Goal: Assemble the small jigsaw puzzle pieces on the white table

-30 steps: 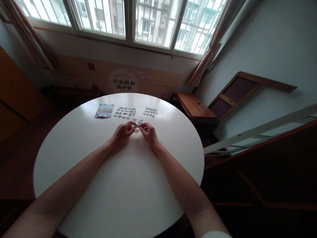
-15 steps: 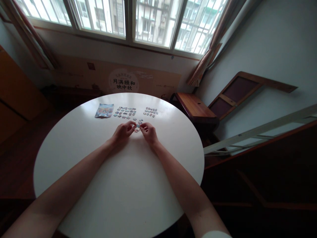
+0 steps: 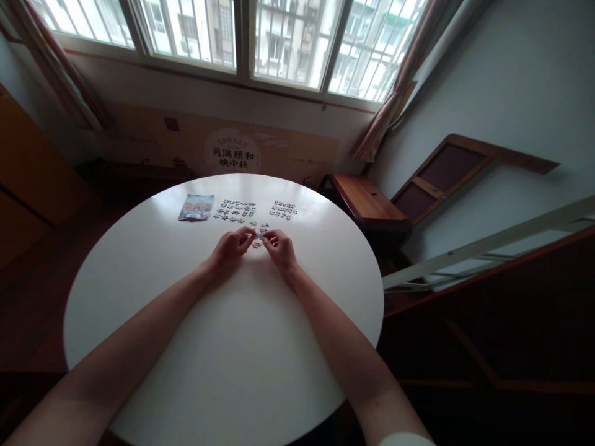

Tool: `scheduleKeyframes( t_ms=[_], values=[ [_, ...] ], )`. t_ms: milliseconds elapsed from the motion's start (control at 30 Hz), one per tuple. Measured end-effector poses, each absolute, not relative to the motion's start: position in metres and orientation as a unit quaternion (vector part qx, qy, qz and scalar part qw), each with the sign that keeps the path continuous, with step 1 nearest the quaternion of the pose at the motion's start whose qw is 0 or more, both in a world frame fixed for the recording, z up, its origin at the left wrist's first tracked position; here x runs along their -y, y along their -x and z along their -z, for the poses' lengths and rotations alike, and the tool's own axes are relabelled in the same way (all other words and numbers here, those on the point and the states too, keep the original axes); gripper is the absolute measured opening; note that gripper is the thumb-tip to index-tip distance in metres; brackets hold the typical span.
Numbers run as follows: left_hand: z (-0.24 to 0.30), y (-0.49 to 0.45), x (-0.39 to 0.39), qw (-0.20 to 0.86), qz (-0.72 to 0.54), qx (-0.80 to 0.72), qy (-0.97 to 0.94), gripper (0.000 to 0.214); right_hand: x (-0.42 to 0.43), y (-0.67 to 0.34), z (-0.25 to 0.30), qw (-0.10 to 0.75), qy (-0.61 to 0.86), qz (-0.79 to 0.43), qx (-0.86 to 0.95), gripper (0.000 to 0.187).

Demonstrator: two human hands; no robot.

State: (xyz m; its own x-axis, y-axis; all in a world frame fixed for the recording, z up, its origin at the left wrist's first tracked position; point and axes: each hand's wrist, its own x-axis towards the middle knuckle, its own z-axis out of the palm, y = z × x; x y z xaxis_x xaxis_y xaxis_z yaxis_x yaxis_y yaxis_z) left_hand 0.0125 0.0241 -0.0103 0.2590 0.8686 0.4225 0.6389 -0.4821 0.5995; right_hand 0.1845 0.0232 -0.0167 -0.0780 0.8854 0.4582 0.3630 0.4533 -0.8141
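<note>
Both of my hands meet near the middle of a round white table (image 3: 232, 347). My left hand (image 3: 231, 247) and my right hand (image 3: 279, 248) are curled, their fingertips pinching small jigsaw pieces (image 3: 257, 237) between them just above the tabletop. Beyond my hands lie two groups of loose jigsaw pieces, one at the left (image 3: 235, 210) and one at the right (image 3: 282, 210). A few single pieces (image 3: 258, 225) lie between those groups and my fingers. A colourful picture card (image 3: 196, 207) lies flat at the far left of the pieces.
A wooden bench (image 3: 367, 201) stands past the table's far right edge. A wooden frame (image 3: 446, 170) leans on the right wall, with a pale rail (image 3: 488, 244) below it. Barred windows (image 3: 242, 37) and a printed board (image 3: 232, 155) fill the far wall.
</note>
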Motion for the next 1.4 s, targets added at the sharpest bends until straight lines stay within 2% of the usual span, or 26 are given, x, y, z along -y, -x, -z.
scheduleKeyframes(
  t_ms=[433,800,1400],
  values=[
    [0.0115,-0.013,-0.0251,0.148,-0.372,-0.487,-0.776,0.026,-0.0245,-0.1852,0.0192,0.502,0.457,-0.247,0.691,0.008],
    [0.008,-0.0134,-0.0244,0.183,-0.391,-0.472,-0.769,0.034,-0.0221,-0.1843,0.0143,0.502,0.461,-0.237,0.692,0.007],
    [0.0105,-0.0128,-0.0257,0.176,-0.384,-0.473,-0.773,0.028,-0.024,-0.1843,0.0195,0.502,0.458,-0.245,0.692,0.008]
  ],
)
